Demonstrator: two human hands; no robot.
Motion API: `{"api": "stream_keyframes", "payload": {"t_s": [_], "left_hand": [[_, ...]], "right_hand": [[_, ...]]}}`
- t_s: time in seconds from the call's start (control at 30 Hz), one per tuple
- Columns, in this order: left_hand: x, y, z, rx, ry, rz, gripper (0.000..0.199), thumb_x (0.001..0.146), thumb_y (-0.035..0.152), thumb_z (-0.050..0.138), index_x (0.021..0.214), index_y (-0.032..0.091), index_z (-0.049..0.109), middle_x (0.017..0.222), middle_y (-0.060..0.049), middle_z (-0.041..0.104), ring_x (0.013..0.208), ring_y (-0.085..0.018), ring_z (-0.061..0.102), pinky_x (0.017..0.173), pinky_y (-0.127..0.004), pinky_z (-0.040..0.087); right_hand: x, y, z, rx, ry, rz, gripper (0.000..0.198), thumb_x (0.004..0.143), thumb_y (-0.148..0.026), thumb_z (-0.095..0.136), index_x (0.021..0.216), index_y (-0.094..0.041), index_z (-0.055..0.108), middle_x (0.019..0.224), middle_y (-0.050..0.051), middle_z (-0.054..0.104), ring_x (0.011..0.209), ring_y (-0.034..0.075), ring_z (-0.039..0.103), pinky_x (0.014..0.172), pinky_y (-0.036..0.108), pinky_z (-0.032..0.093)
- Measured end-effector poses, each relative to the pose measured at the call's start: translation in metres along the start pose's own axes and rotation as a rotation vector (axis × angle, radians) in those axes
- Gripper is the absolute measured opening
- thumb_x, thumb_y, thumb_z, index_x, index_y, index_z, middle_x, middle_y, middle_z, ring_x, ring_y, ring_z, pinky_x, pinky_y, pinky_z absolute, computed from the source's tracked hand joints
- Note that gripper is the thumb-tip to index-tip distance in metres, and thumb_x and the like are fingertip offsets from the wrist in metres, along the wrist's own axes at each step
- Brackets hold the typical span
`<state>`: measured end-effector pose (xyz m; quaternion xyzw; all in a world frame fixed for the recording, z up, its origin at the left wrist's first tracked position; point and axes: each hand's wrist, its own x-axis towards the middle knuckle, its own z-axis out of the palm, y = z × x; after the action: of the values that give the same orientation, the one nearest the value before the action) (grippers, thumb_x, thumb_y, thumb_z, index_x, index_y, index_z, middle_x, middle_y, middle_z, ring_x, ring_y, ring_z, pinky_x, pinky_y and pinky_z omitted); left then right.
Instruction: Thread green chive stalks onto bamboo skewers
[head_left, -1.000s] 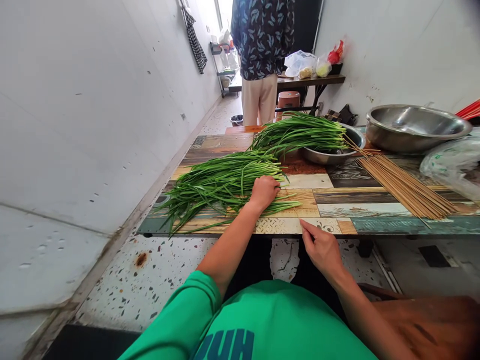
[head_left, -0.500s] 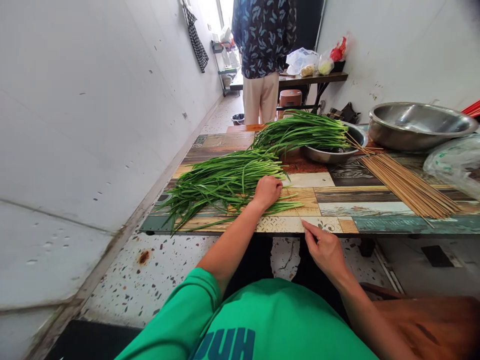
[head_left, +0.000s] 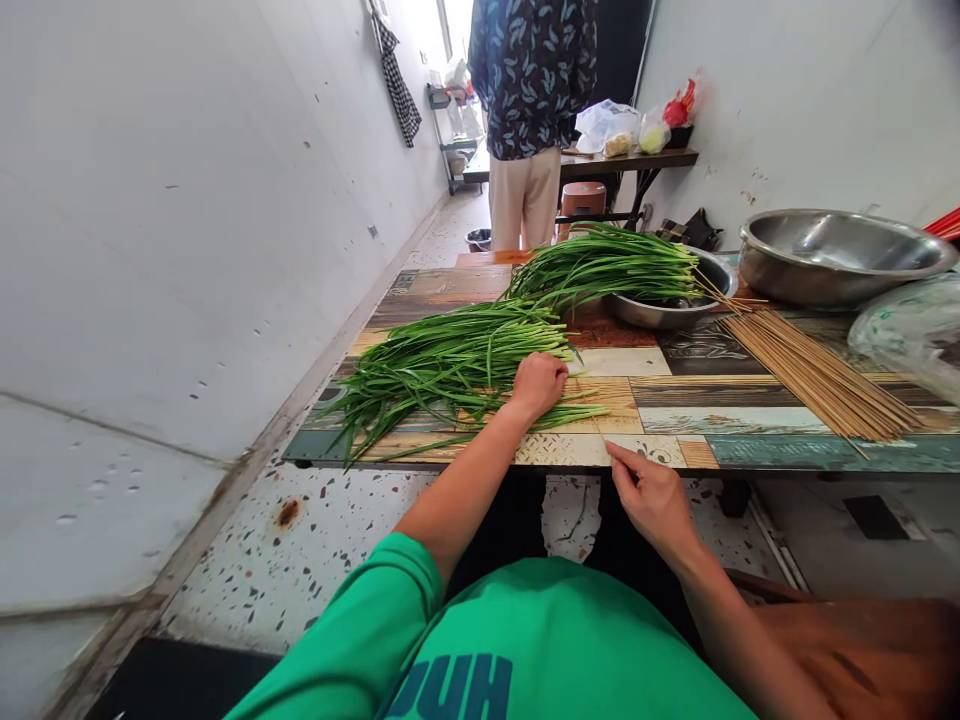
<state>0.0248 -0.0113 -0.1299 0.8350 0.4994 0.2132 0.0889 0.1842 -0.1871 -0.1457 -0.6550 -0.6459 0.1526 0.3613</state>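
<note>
A loose pile of green garlic chives (head_left: 450, 350) lies on the table, pale stalk ends toward the right. My left hand (head_left: 539, 386) is closed at those stalk ends, fingers curled round some chives; its fingertips are partly hidden. Several single chives (head_left: 574, 413) lie just below that hand. Near the table's front edge, my right hand (head_left: 654, 500) pinches a thin bamboo skewer (head_left: 601, 430) between thumb and forefinger. The skewer slants up and left toward the chive stalks, its far end hard to make out.
More chives (head_left: 607, 262) rest across a steel bowl (head_left: 660, 316). Right of it lie many bamboo skewers (head_left: 817, 375), a large steel basin (head_left: 832, 280) and a plastic bag (head_left: 911, 330). Beyond the table (head_left: 690, 418), a person (head_left: 529, 110) stands at another table (head_left: 671, 158).
Both hands hold nearly the same pose and place. The whole view has shifted very slightly; nothing has been let go or newly taken up.
</note>
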Motion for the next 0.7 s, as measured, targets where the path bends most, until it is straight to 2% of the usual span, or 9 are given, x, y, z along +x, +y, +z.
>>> {"api": "stream_keyframes", "payload": {"t_s": [0.13, 0.37, 0.5, 0.6, 0.7], "left_hand": [[0.0, 0.001, -0.001, -0.003, -0.014, 0.011, 0.025, 0.084, 0.019, 0.051, 0.089, 0.017, 0.075, 0.093, -0.009, 0.071, 0.092, -0.022, 0.061, 0.088, -0.035, 0.046], [0.001, -0.001, -0.001, -0.031, -0.031, 0.063, 0.023, 0.082, 0.016, 0.052, 0.085, 0.016, 0.074, 0.089, -0.007, 0.071, 0.091, -0.02, 0.061, 0.088, -0.033, 0.046], [0.001, -0.002, -0.001, -0.074, -0.04, 0.108, 0.023, 0.08, 0.012, 0.052, 0.084, 0.015, 0.074, 0.089, -0.007, 0.071, 0.089, -0.02, 0.061, 0.088, -0.031, 0.046], [0.001, 0.0, -0.002, -0.103, -0.053, 0.129, 0.023, 0.079, 0.009, 0.052, 0.084, 0.014, 0.074, 0.089, -0.007, 0.072, 0.089, -0.019, 0.062, 0.088, -0.031, 0.047], [0.0, 0.002, -0.004, -0.124, -0.066, 0.159, 0.023, 0.078, 0.009, 0.052, 0.084, 0.015, 0.074, 0.088, -0.007, 0.072, 0.089, -0.019, 0.063, 0.087, -0.03, 0.047]], "right_hand": [[0.001, -0.002, -0.002, 0.028, -0.013, 0.026, 0.036, 0.085, -0.029, 0.046, 0.105, -0.02, 0.075, 0.088, 0.006, 0.077, 0.066, 0.019, 0.072, 0.06, 0.025, 0.053], [0.003, -0.007, -0.005, 0.023, -0.03, 0.075, 0.037, 0.084, -0.03, 0.047, 0.102, -0.019, 0.076, 0.078, 0.005, 0.077, 0.056, 0.019, 0.068, 0.055, 0.026, 0.051], [0.005, -0.008, -0.003, 0.002, -0.034, 0.075, 0.037, 0.084, -0.029, 0.046, 0.102, -0.02, 0.077, 0.084, 0.006, 0.077, 0.06, 0.019, 0.07, 0.059, 0.027, 0.053], [0.01, -0.01, 0.0, -0.077, -0.04, 0.064, 0.037, 0.085, -0.027, 0.045, 0.104, -0.019, 0.076, 0.088, 0.006, 0.077, 0.069, 0.02, 0.072, 0.063, 0.027, 0.053], [0.016, -0.015, 0.003, -0.25, -0.045, 0.047, 0.038, 0.086, -0.023, 0.045, 0.11, -0.018, 0.074, 0.087, 0.008, 0.077, 0.072, 0.021, 0.072, 0.066, 0.026, 0.052]]}}
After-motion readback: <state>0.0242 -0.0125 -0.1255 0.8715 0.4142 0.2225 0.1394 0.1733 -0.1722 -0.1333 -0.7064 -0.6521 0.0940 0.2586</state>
